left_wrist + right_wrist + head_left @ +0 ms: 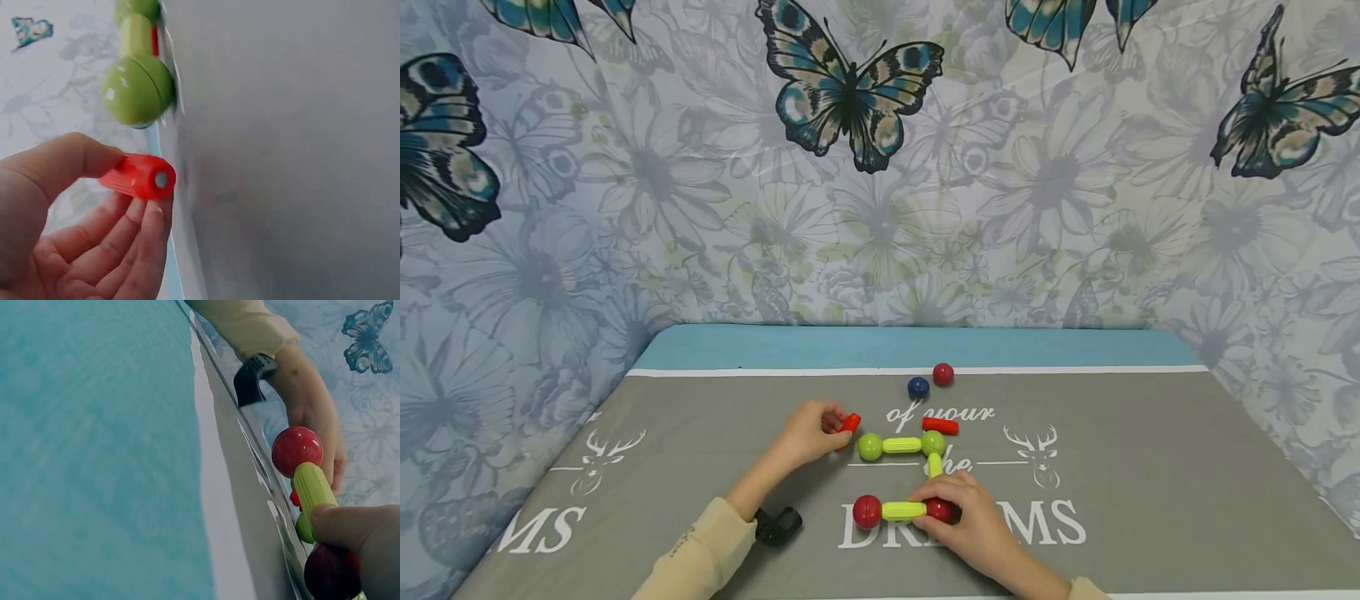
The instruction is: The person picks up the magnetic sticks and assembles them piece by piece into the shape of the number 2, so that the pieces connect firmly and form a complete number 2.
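In the head view my left hand [811, 432] pinches a red magnetic rod [851, 422] between thumb and fingers; a round metal tip shows at the end of the red rod [142, 176] in the left wrist view. Just right of it lies a joined shape of balls and rods: a green ball [870, 447], a yellow-green rod [902, 445], another green ball [933, 442] and a rod [935, 463] running toward me. My right hand [973, 518] holds the shape's near end, around a dark red ball [937, 509]. From there a yellow-green rod [903, 511] leads left to a red ball [867, 512].
Behind the shape lie a loose red rod [941, 426], a blue ball [918, 387] and a red ball [943, 374]. A grey printed cloth [700, 467] with a blue far border covers the table. A butterfly-patterned curtain [880, 233] hangs behind it.
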`<state>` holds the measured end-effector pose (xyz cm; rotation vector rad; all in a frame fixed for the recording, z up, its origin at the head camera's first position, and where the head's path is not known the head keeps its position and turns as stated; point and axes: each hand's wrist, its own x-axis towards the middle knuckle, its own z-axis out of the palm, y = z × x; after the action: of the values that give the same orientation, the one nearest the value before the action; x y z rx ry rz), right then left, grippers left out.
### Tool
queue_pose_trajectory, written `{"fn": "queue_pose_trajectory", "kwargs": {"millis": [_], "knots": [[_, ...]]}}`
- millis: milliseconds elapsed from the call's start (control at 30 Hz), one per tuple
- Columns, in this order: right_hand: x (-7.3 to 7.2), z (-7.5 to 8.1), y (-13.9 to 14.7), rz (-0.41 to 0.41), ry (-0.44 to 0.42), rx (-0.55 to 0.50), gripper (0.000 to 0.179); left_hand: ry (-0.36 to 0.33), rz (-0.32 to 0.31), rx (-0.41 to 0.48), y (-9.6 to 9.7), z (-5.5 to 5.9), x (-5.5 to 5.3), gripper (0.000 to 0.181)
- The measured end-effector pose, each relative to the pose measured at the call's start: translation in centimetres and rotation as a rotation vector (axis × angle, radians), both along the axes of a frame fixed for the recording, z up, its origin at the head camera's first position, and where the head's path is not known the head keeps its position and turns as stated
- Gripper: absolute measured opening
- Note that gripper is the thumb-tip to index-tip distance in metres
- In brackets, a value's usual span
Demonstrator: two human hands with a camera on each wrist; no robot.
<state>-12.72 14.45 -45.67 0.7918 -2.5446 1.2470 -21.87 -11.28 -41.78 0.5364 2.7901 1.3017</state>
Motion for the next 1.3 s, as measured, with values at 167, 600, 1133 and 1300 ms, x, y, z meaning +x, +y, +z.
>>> {"fn": "queue_pose_trajectory", "kwargs": {"millis": [167, 600, 1133, 1300], "knots": [[0.0, 0.1, 0.0, 0.001, -0.001, -0.016, 0.029, -0.098, -0.069, 0.15, -1.6, 0.7, 2.5, 0.021], [0.1, 0.1, -0.1, 0.009, 0.008, -0.058, 0.028, -0.476, -0.24, 0.344, -3.2, 0.6, 8.2, 0.024], [0.0, 0.4, 0.0, -0.008, -0.026, -0.06, 0.028, -0.791, -0.38, 0.578, -1.3, -1.6, 10.3, 0.047], [0.0, 0.3, 0.0, -0.007, -0.033, -0.059, 0.028, -0.78, -0.357, 0.6, -1.1, -1.7, 10.3, 0.055]]}}
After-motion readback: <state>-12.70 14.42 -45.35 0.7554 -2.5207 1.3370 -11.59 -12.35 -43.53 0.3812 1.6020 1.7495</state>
